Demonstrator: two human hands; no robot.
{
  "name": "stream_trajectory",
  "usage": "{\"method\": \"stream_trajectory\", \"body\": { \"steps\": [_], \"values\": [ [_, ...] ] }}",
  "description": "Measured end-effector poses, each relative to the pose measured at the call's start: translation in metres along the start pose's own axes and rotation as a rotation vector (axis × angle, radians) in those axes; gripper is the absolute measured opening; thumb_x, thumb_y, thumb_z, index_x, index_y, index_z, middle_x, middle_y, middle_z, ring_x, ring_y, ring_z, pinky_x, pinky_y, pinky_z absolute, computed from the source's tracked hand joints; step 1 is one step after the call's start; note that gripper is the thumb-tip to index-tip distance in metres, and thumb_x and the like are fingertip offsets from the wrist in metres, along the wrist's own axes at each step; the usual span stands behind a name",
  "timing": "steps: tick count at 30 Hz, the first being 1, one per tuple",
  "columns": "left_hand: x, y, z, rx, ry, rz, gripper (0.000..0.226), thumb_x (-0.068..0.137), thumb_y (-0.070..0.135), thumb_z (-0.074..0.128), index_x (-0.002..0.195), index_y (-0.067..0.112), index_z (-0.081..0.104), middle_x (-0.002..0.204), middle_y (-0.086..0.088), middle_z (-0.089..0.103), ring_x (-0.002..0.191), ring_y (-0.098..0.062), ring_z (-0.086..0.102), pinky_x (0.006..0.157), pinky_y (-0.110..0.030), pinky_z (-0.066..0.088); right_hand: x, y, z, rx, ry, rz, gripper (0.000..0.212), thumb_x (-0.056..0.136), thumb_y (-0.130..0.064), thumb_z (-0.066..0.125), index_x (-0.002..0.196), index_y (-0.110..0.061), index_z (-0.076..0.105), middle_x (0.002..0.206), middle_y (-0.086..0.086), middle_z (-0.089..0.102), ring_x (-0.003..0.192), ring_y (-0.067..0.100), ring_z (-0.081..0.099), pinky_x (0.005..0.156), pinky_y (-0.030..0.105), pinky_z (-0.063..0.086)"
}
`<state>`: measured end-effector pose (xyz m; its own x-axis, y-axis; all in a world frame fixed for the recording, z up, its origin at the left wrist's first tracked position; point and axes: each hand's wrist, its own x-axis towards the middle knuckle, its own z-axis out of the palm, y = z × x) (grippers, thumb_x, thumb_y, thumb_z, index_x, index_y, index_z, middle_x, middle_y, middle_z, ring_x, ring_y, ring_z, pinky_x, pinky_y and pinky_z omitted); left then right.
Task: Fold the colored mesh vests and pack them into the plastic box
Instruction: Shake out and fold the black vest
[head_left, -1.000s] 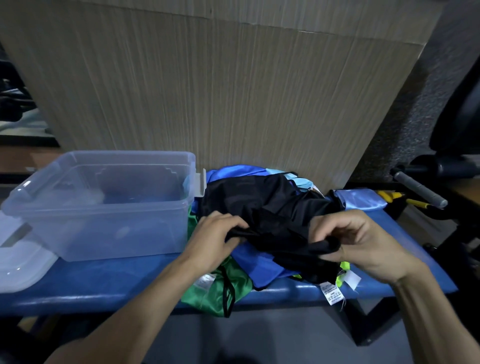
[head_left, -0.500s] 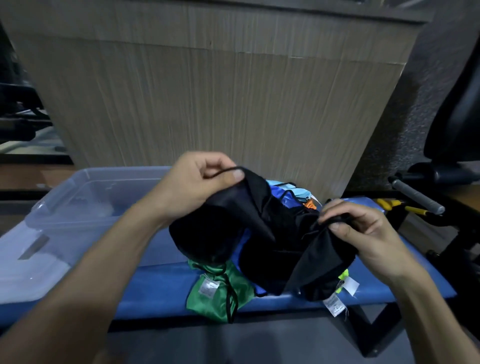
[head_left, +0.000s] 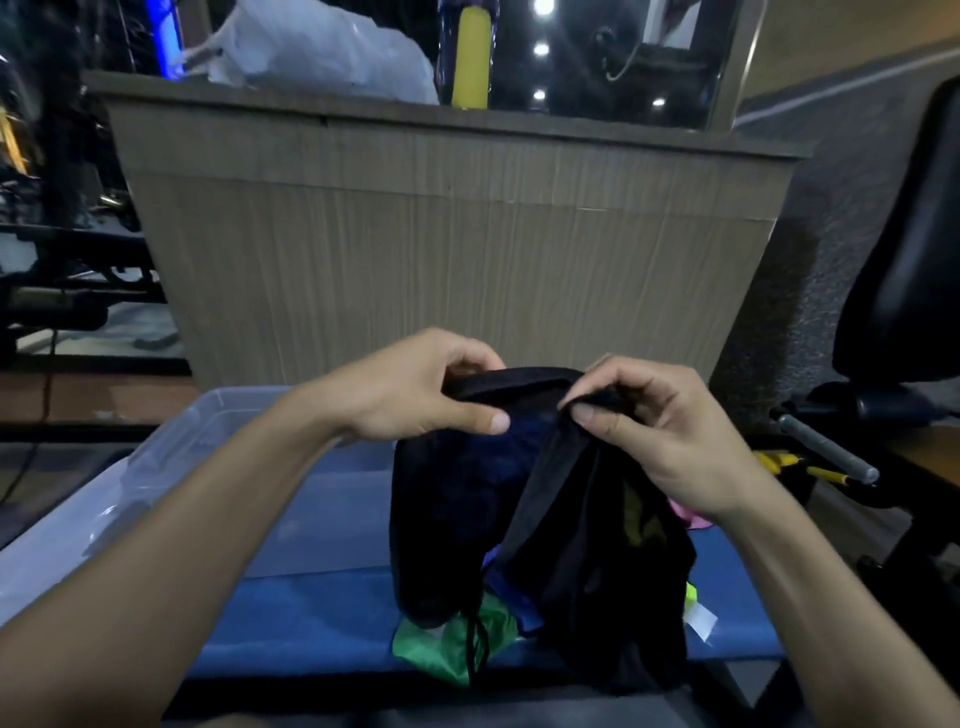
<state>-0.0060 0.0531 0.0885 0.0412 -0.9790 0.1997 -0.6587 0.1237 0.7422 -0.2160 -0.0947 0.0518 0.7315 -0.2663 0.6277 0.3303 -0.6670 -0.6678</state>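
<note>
We see the left hand (head_left: 410, 389) and right hand (head_left: 660, 431) each pinching the black vest (head_left: 582, 545), lifted above the surface (head_left: 311, 613).

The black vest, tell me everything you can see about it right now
The black vest is a dark, thin, see-through mesh garment with a thicker black band along its top edge. It hangs unfolded and crumpled, lifted above the blue bench. The left hand and the right hand each pinch that top band, close together. Its lower part drapes over the pile of other vests, with the green vest showing underneath. The clear plastic box sits to its left.
</note>
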Motion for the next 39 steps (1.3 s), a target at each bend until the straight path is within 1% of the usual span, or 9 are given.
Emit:
{"method": "stream_trajectory", "body": {
  "steps": [4, 11, 16, 19, 25, 28, 31, 35, 39],
  "values": [
    [-0.019, -0.009, -0.008, -0.3, -0.085, -0.028, 0.031, 0.092, 0.014, 0.073, 0.119, 0.001, 0.069, 0.118, -0.015, 0.073, 0.108, -0.029, 0.069, 0.096, -0.034, 0.056, 0.006, -0.012, -0.018, -0.149, -0.059, -0.005, 0.008, 0.09, -0.006, 0.069, 0.097, -0.008, 0.072, 0.092, 0.0, 0.068, 0.091, 0.012, 0.065, 0.087, 0.021, 0.046],
    [-0.025, 0.013, -0.018, -0.761, 0.091, 0.015, 0.027, 0.095, 0.012, 0.058, 0.117, -0.004, 0.064, 0.104, -0.014, 0.071, 0.091, -0.02, 0.07, 0.078, -0.025, 0.059, 0.004, -0.012, -0.007, -0.158, -0.095, 0.09, 0.012, 0.087, -0.017, 0.074, 0.097, -0.01, 0.075, 0.092, 0.003, 0.072, 0.091, 0.014, 0.068, 0.086, 0.024, 0.049],
    [-0.023, 0.026, -0.028, -0.849, 0.238, 0.046, 0.021, 0.088, 0.009, 0.066, 0.108, 0.004, 0.067, 0.098, -0.01, 0.07, 0.084, -0.017, 0.07, 0.076, -0.026, 0.059, 0.006, -0.019, 0.001, -0.154, -0.029, 0.073, 0.019, 0.08, -0.019, 0.078, 0.092, -0.003, 0.077, 0.104, 0.01, 0.07, 0.097, 0.019, 0.071, 0.09, 0.025, 0.053],
    [-0.022, 0.029, -0.03, -0.728, 0.349, 0.07, 0.021, 0.086, 0.006, 0.07, 0.107, 0.01, 0.072, 0.091, -0.002, 0.073, 0.08, -0.011, 0.07, 0.072, -0.022, 0.057, 0.012, -0.034, 0.0, -0.2, 0.003, 0.027, 0.019, 0.078, -0.02, 0.079, 0.087, -0.004, 0.077, 0.096, 0.006, 0.071, 0.087, 0.014, 0.07, 0.083, 0.02, 0.052],
    [-0.028, 0.032, -0.023, -0.369, 0.297, 0.07, 0.021, 0.093, 0.002, 0.069, 0.113, 0.008, 0.073, 0.097, -0.006, 0.078, 0.089, -0.013, 0.073, 0.079, -0.021, 0.056, 0.022, -0.078, 0.004, 0.172, -0.101, 0.109, 0.003, 0.077, -0.015, 0.075, 0.077, -0.015, 0.077, 0.074, 0.003, 0.071, 0.069, 0.009, 0.066, 0.066, 0.019, 0.052],
    [-0.031, 0.031, -0.026, -0.218, 0.252, 0.122, 0.022, 0.094, 0.002, 0.068, 0.113, 0.014, 0.073, 0.104, -0.002, 0.078, 0.096, -0.01, 0.072, 0.086, -0.019, 0.053, 0.027, -0.087, 0.008, -0.016, -0.212, 0.102, 0.005, 0.08, -0.017, 0.077, 0.082, -0.013, 0.078, 0.077, 0.001, 0.073, 0.072, 0.007, 0.066, 0.069, 0.019, 0.051],
    [-0.034, 0.032, -0.028, -0.109, 0.24, 0.163, 0.02, 0.095, 0.005, 0.069, 0.11, 0.017, 0.074, 0.101, -0.003, 0.079, 0.094, -0.013, 0.073, 0.089, -0.023, 0.054, 0.031, -0.083, 0.019, -0.2, -0.067, 0.019, 0.014, 0.081, -0.027, 0.08, 0.088, -0.015, 0.079, 0.084, -0.005, 0.071, 0.079, 0.007, 0.066, 0.075, 0.022, 0.05],
    [-0.031, 0.035, -0.022, 0.066, 0.363, 0.185, 0.005, 0.088, 0.025, 0.08, 0.087, 0.021, 0.077, 0.077, 0.0, 0.077, 0.072, -0.016, 0.072, 0.073, -0.033, 0.055, 0.025, -0.068, 0.045, -0.377, 0.075, -0.028, 0.02, 0.076, -0.041, 0.083, 0.09, -0.027, 0.081, 0.11, -0.007, 0.066, 0.107, 0.008, 0.065, 0.094, 0.031, 0.051],
    [-0.026, 0.042, -0.018, 0.345, 0.467, 0.178, 0.028, 0.08, 0.04, 0.083, 0.063, 0.024, 0.069, 0.042, 0.01, 0.045, 0.044, -0.006, 0.039, 0.051, -0.024, 0.033, 0.02, -0.071, 0.065, -0.509, 0.106, -0.012, 0.013, 0.083, -0.037, 0.083, 0.093, -0.029, 0.083, 0.115, -0.009, 0.065, 0.108, 0.004, 0.062, 0.09, 0.023, 0.047]
  ]
}}
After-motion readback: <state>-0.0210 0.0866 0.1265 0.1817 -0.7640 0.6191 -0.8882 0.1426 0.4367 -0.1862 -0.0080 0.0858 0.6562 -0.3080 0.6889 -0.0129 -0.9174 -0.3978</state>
